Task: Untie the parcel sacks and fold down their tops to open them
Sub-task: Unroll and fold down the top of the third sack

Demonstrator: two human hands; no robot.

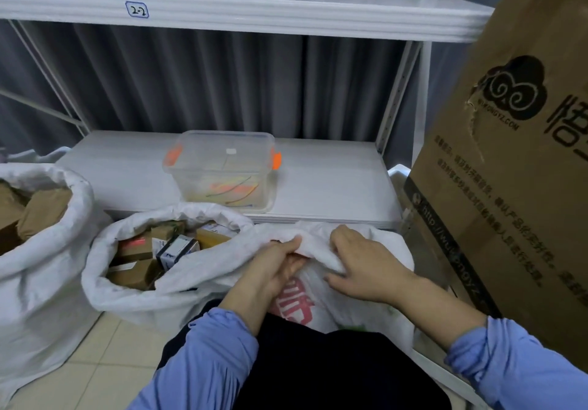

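1. Sack with red print stands near centre, pressed between the open sack on its left and the cardboard box on its right; I see little free room beside it.
2. The left hand pinches its bunched rim, and the right hand curls over the same fold.
3. Its mouth is hidden from me, and the box is cut off at right.

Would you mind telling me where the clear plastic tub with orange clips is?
Centre of the head view, the tub sits on the lower shelf, behind the middle open sack.
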